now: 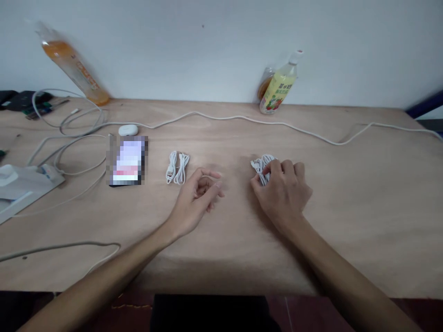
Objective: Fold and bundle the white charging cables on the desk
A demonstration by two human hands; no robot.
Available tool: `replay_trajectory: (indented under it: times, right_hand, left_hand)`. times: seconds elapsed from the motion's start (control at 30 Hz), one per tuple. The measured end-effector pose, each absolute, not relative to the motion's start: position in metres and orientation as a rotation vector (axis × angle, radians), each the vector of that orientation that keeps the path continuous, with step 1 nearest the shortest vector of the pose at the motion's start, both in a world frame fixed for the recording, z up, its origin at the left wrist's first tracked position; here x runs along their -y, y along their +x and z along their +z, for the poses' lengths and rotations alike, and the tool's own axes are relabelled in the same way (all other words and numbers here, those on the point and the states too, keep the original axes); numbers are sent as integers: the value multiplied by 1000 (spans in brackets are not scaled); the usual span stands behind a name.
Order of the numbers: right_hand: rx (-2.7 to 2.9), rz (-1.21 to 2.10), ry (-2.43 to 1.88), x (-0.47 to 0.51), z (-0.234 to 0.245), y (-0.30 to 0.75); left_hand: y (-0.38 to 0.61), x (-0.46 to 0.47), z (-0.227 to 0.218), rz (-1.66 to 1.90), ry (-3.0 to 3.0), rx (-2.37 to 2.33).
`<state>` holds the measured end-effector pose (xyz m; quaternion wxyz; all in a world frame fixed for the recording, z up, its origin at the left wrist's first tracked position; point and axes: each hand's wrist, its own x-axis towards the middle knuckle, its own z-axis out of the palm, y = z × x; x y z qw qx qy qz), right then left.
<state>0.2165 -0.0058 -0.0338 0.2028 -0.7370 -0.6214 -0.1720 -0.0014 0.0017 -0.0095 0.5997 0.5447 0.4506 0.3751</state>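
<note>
At right on the desk (367, 198), the right hand (282, 184) is gripping 1 cable bundle (266, 163), apparently the grasping step; lifting is calling for a snug pinch. The left hand (197, 193) is holding nothing, loosely curled.

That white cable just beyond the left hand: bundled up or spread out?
Bundled up: the white cable lies gathered in narrow, side-by-side loops.

Single head-worn view used. Scene was shot from above the near side of the tabletop (363, 207), aimed forward and down. Left hand (194, 200) and right hand (284, 189) were framed mid-picture at close range; wall (173, 55) was caught behind, floor (302, 316) below.
</note>
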Motion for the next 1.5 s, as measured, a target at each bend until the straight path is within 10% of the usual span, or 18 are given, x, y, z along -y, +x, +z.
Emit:
replay_trajectory:
  times: [0.27,0.53,0.83,1.5]
  right_hand:
    - [1766,-412,-2056,6,-34,215]
    - [1828,-439,-1953,11,-33,209]
    - [1937,-615,-1521,12,-37,209]
    - [2014,-48,-1214,16,-36,203]
  left_hand:
    - [-16,-18,-15,1232,2197,-1709]
    - [-30,-31,-15,846,2341,-2214]
    - [-24,-31,-16,539,2380,-2216]
    - [-12,-17,-22,1026,1905,-1102]
